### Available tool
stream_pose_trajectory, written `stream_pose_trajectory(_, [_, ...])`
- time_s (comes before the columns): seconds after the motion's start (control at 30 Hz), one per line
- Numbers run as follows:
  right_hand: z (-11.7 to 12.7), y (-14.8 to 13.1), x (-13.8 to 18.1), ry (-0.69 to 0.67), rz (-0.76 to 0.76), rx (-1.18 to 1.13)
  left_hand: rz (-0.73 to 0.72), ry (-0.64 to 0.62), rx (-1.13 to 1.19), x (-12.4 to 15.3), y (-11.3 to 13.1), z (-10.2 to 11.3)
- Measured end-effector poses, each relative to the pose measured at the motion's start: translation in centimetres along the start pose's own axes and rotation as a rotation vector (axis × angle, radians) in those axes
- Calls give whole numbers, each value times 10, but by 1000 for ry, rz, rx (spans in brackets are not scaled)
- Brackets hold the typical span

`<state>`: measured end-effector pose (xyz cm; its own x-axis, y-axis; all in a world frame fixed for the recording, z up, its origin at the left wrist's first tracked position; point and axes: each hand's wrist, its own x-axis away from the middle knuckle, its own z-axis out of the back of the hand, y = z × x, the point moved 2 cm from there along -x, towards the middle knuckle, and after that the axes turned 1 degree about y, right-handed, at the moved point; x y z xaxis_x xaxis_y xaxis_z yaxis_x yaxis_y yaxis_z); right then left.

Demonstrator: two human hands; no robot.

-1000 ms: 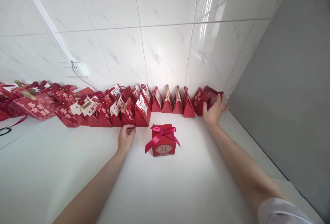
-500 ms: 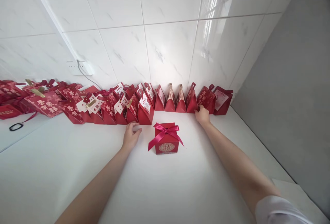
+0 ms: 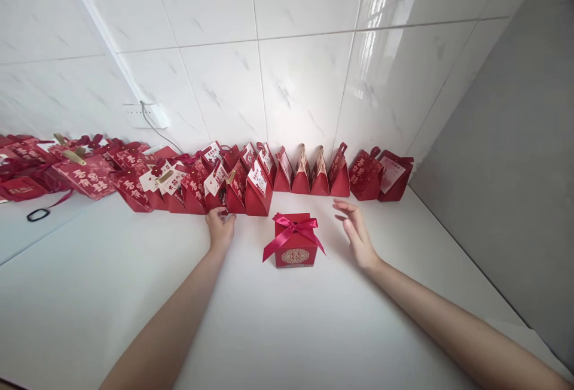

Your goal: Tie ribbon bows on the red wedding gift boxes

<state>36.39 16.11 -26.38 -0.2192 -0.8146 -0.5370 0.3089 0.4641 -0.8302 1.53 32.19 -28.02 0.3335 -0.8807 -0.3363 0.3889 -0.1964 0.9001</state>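
Note:
A red gift box point(image 3: 296, 240) with a pink satin bow point(image 3: 293, 229) and a round gold emblem stands upright between my hands. My left hand point(image 3: 219, 229) is at the foot of a red box with a white tag point(image 3: 216, 178) in the front row. Its fingertips reach that box's base, and the thumb is apart from the fingers. My right hand point(image 3: 359, 237) hovers to the right of the bowed box with fingers stretched and nothing in them. Beyond it stand a red triangular box point(image 3: 339, 177) and a red box with pale lettering point(image 3: 366, 177).
Red boxes line the white tiled wall point(image 3: 305, 91); more are heaped at the left point(image 3: 85, 177). A black loop point(image 3: 38, 215) lies on the white table point(image 3: 251, 330) near them. A socket with a cable point(image 3: 146, 116) is on the wall. A grey panel point(image 3: 502, 186) borders the right side.
My right hand has let go of the back-row box and drawn back toward me, opening. My left hand has shifted slightly left along the front row. The view has moved a little.

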Motion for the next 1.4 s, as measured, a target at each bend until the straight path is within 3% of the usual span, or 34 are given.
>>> stream_pose_trajectory(0.13, [-12,-6,26,-424,-9,-127,-68,-115,27,-7,-1,-6])
stream_pose_trajectory(0.23, [-25,-3,29,-552,-89,-147,-96,-171,54,-3,5,-5])
stream_pose_trajectory(0.43, [-58,2,11,-465,-229,-335,-274,-149,102,39,45,11])
stream_pose_trajectory(0.53, [-70,4,3,-430,-236,-381,-352,-425,273,66,60,5])
stream_pose_trajectory(0.63, [-71,4,2,-365,-111,-274,-246,-760,425,86,63,-8])
stream_pose_trajectory(0.7, [-67,1,4,-308,7,-143,-201,-829,469,92,65,-13])
stream_pose_trajectory(0.83, [-63,-4,10,-306,153,40,-122,-819,506,100,74,-12])
stream_pose_trajectory(1.03, [-65,-10,14,-381,190,139,14,-784,468,121,94,-7])
stream_pose_trajectory(1.17, [-61,-13,12,-428,221,157,113,-804,493,125,97,-9])
stream_pose_trajectory(1.33, [-54,-16,8,-540,222,95,188,-705,443,114,91,-9])
stream_pose_trajectory(1.4, [-52,-20,9,-489,180,49,220,-738,403,110,92,-7])
